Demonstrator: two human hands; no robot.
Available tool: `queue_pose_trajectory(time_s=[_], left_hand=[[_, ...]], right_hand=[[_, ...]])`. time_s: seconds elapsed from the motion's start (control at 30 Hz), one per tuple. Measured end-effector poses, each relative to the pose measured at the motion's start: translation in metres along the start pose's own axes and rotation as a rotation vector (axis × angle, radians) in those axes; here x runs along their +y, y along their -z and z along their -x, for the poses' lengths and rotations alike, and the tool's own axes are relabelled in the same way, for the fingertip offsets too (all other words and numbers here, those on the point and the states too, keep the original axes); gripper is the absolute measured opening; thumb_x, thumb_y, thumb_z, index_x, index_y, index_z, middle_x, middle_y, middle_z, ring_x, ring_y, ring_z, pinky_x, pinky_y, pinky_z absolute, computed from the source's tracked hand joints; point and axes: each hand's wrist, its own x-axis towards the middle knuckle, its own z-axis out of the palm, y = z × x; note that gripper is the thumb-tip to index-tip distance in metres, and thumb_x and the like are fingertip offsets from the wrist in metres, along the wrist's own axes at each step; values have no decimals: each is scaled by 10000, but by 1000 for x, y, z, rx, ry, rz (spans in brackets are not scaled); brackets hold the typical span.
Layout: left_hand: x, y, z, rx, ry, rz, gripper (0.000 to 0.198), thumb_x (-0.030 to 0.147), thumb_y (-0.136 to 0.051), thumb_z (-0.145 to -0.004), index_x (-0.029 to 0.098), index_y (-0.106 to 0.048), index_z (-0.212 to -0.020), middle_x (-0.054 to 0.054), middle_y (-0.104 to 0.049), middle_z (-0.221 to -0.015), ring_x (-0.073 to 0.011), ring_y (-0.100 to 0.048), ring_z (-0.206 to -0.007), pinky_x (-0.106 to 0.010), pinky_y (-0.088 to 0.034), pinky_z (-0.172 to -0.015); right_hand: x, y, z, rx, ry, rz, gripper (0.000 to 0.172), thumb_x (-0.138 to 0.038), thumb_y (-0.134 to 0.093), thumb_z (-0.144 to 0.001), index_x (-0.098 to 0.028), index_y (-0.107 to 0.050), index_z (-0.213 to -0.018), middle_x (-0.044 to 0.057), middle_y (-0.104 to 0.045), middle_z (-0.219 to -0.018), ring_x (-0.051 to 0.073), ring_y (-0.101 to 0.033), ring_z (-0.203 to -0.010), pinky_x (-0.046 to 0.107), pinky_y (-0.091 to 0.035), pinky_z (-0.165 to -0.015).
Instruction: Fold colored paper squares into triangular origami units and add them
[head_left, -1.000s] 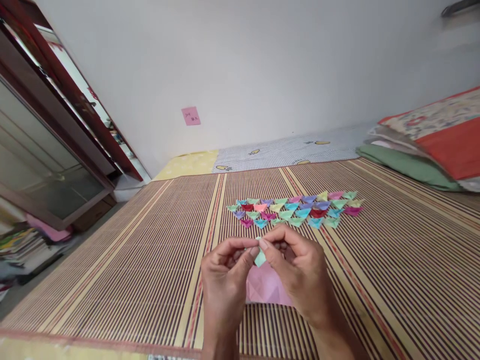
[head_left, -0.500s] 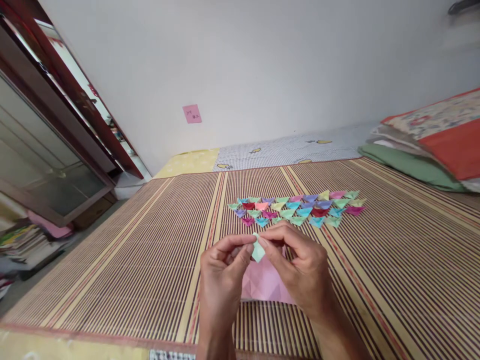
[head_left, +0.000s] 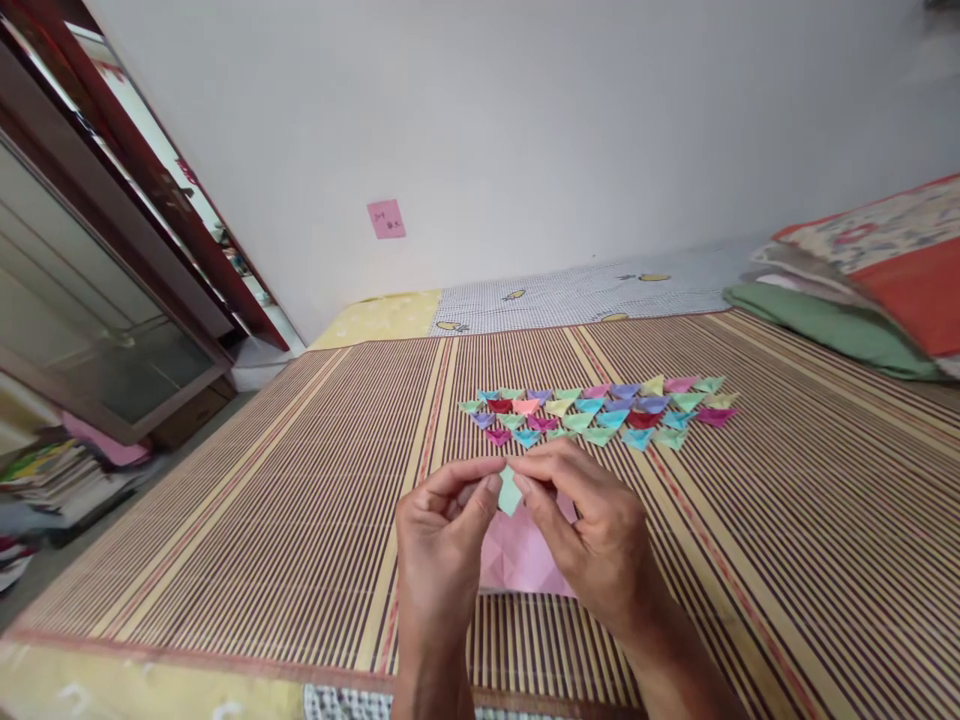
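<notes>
A small pale green folded paper piece is pinched between both hands above a striped bamboo mat. My left hand grips its left side with thumb and forefinger. My right hand grips its right side the same way. Under the hands lies a creased pink paper sheet, partly hidden. Beyond the hands, several small folded paper triangles in many colours lie in rows on the mat.
A white wall with a pink sticky note stands behind the bed. Folded bedding and pillows lie at the right. A dark wooden cabinet with glass and a stack of books are at the left.
The view has tilted slightly, so the triangles sit higher in frame. Both hands keep pinching the green piece, which has turned a little between the fingers.
</notes>
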Motion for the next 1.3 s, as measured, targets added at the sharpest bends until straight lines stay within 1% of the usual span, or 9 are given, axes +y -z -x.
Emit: queue_pose_trajectory(time_s=[0.2,0.37,0.43,0.6,0.7,0.8,1.0,1.17,1.3], left_hand=[[-2,-1,-1,19,37,70,143,231,-876,-752,182,-837,-880,-54,-810,-815,-149,-739,-753,-218,-592,-716],[-6,3,-6,65,73,186,179,225,-914,-696,197,-842,-857,-41,-809,-803,-114,-720,-717,-177,-570,-693],[-5,4,-7,64,81,201,171,219,-912,-696,194,-843,-850,-42,-809,-803,-114,-723,-723,-175,-571,-699],[0,6,-4,-3,76,154,129,226,-872,-748,178,-846,-865,-45,-794,-765,-124,-711,-689,-197,-581,-683],[2,8,-3,-42,48,97,95,235,-826,-804,186,-848,-882,-43,-787,-738,-138,-720,-667,-228,-600,-696],[2,9,-2,-71,2,28,92,252,-788,-855,201,-851,-897,-39,-789,-743,-134,-732,-680,-214,-599,-710],[5,10,-2,-135,-35,-22,133,207,-867,-772,217,-852,-904,-31,-777,-747,-129,-725,-692,-189,-590,-675],[7,11,-2,-137,-84,-68,88,179,-841,-800,218,-851,-878,-29,-778,-751,-139,-741,-700,-203,-610,-691],[4,12,-3,-127,-87,-45,95,159,-838,-803,212,-837,-881,-17,-779,-727,-130,-744,-684,-192,-616,-684]], right_hand=[[-4,1,1,30,-101,-24,138,-111,-596,-976,-218,-683,-969,23,-670,-898,166,-662,-811,294,-555,-692],[-5,7,-1,-113,-61,-55,226,-56,-587,-928,-224,-701,-1027,39,-673,-1029,178,-670,-949,310,-574,-813],[-5,8,-2,-126,-53,-44,230,-53,-619,-921,-225,-702,-1050,40,-672,-1042,177,-670,-944,312,-579,-827],[-1,5,-1,-96,-20,-52,162,-86,-608,-971,-226,-688,-986,37,-668,-963,183,-682,-898,316,-585,-782],[0,3,-1,-92,-31,-72,171,-104,-560,-1000,-221,-661,-925,34,-647,-923,184,-670,-885,313,-571,-767],[-1,3,-1,-99,-69,-99,198,-125,-536,-1015,-218,-633,-869,27,-617,-889,185,-647,-871,315,-547,-763],[-2,4,-1,-105,-98,-131,175,-123,-562,-1003,-210,-605,-857,4,-603,-847,160,-618,-806,291,-498,-721],[-4,4,-1,-120,-102,-125,175,-103,-566,-992,-202,-603,-852,-1,-623,-839,152,-620,-807,290,-483,-739],[-6,1,0,-93,-108,-95,167,-93,-586,-968,-197,-596,-838,-4,-619,-834,145,-619,-806,279,-479,-740]])
